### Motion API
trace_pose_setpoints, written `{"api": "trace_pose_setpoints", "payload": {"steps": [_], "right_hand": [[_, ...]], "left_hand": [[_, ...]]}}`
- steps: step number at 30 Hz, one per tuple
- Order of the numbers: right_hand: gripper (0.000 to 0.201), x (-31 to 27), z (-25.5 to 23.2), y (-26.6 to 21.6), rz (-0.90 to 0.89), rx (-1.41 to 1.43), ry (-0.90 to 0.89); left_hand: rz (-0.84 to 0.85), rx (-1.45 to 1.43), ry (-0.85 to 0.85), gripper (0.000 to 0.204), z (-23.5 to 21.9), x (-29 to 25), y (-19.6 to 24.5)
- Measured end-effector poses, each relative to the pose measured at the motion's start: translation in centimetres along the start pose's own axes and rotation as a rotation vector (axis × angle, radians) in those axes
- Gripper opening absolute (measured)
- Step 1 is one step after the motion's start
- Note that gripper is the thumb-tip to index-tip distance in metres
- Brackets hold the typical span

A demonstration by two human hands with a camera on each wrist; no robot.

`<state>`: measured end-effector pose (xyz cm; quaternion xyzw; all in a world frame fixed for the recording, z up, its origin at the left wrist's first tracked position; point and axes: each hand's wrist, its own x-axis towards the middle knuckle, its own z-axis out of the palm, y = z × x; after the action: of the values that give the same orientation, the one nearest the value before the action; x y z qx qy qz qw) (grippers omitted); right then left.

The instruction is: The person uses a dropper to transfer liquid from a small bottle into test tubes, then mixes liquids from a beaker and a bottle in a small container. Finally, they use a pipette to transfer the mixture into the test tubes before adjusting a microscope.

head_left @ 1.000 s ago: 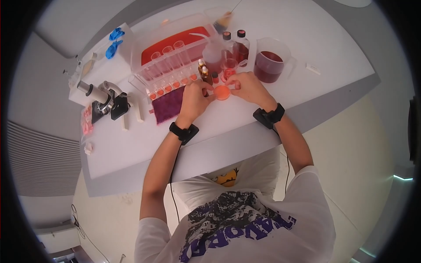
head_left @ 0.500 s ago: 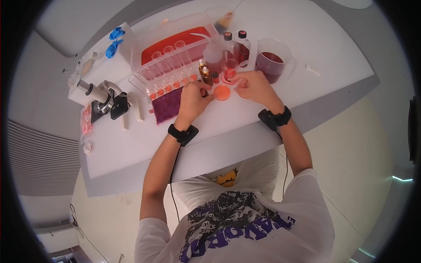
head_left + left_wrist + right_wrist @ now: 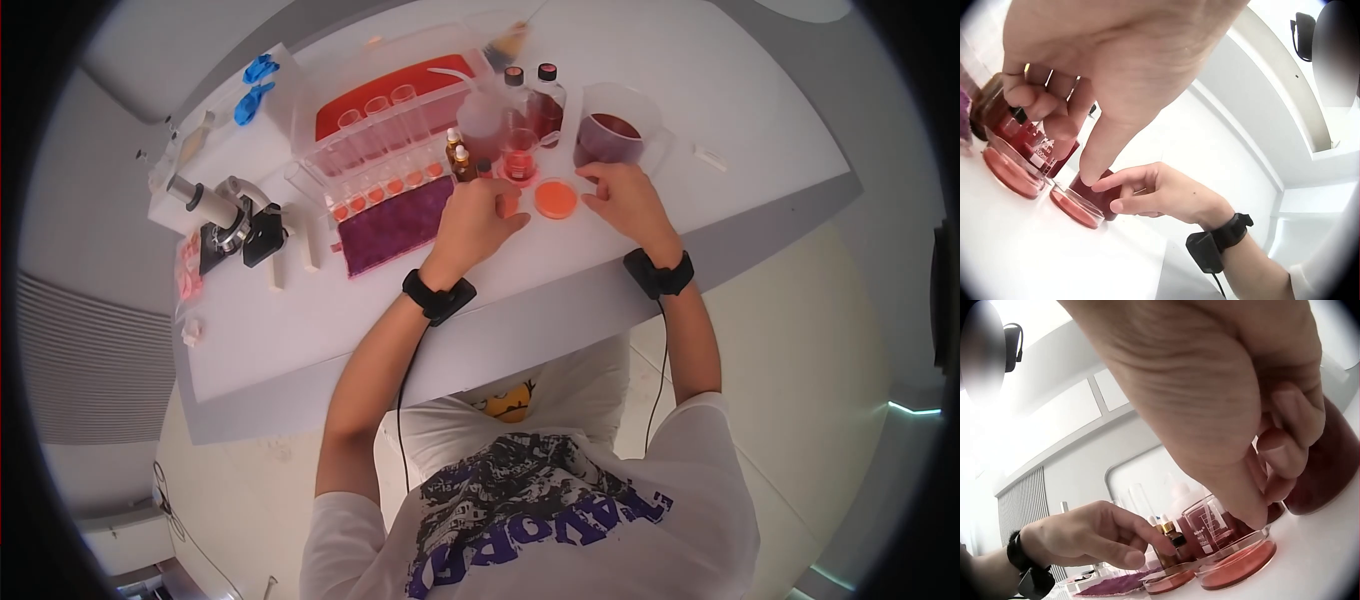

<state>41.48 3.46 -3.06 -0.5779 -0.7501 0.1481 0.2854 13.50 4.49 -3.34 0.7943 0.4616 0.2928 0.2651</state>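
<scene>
Two shallow round petri dishes with orange-red contents sit side by side on the white table. The right petri dish [image 3: 555,199] lies in plain view between the hands. My left hand [image 3: 478,225] hovers over the left petri dish [image 3: 1169,582], partly hiding it in the head view; its thumb extends toward the right dish. Just beside the right dish is my right hand [image 3: 632,208], fingers loosely bent, with its thumb tip [image 3: 1256,520] near the rim. Behind the dishes stand a small beaker of red liquid [image 3: 519,166] and amber dropper bottles [image 3: 461,163].
A jug of dark red liquid [image 3: 606,140] stands behind my right hand. Left of my left hand are a purple tray [image 3: 392,232], a rack of tubes [image 3: 376,115] and a microscope [image 3: 232,218]. Two dark-capped bottles [image 3: 547,110] stand at the back.
My right hand has moved right, and a dish now lies farther right. A second dish shows beside my left hand, which has shifted slightly right.
</scene>
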Motion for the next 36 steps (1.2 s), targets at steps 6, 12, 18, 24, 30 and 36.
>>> {"api": "trace_pose_setpoints", "payload": {"steps": [6, 12, 18, 24, 30, 36], "right_hand": [[0.036, 0.8, -0.4, -1.9, 0.004, 0.030, 0.023], [0.037, 3.5, 1.5, -4.2, 0.040, 0.246, 0.193], [0.025, 6.9, 3.2, -4.7, -0.066, 0.431, 0.244], [0.014, 7.9, 2.7, -5.6, -0.153, 0.453, 0.377], [0.012, 7.5, 2.0, -5.4, -0.163, 0.423, 0.459], [0.013, 6.8, 1.7, -5.6, -0.124, 0.454, 0.454]], "left_hand": [[0.004, -0.008, 0.081, 0.027, 0.9, 0.7, 0.2], [0.068, -0.072, 0.222, 0.020, -2.1, -1.4, 2.2], [0.003, -0.179, 0.281, 0.019, -5.4, -3.8, 1.6], [0.115, 0.250, 0.804, 0.034, -11.9, -3.5, -0.9], [0.033, 0.543, 0.689, 0.056, -16.3, -2.5, -5.3], [-0.061, 0.643, 0.398, 0.059, -17.6, -0.5, -7.4]]}}
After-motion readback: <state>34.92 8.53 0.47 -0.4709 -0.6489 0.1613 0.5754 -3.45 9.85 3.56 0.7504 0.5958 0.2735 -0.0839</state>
